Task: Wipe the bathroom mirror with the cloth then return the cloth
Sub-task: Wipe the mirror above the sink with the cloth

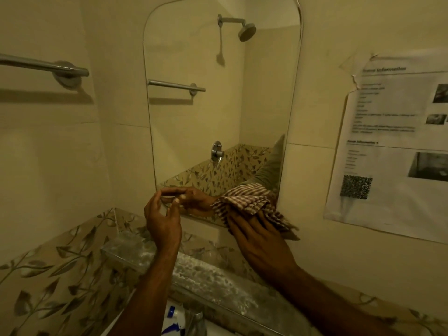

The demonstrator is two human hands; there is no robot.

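A tall mirror (218,105) with rounded corners hangs on the tiled wall ahead. My right hand (257,236) presses a brown-and-white striped cloth (247,202) flat against the mirror's bottom right corner, fingers spread over the cloth. My left hand (162,219) is raised at the mirror's bottom left corner, fingertips touching the lower edge, holding nothing. Both hands and the cloth are reflected in the glass.
A glass shelf (194,272) with white stains runs below the mirror. A towel bar (48,67) is fixed on the left wall. A paper notice (392,146) is stuck to the right wall. A spray bottle (173,321) and a tap sit below the shelf.
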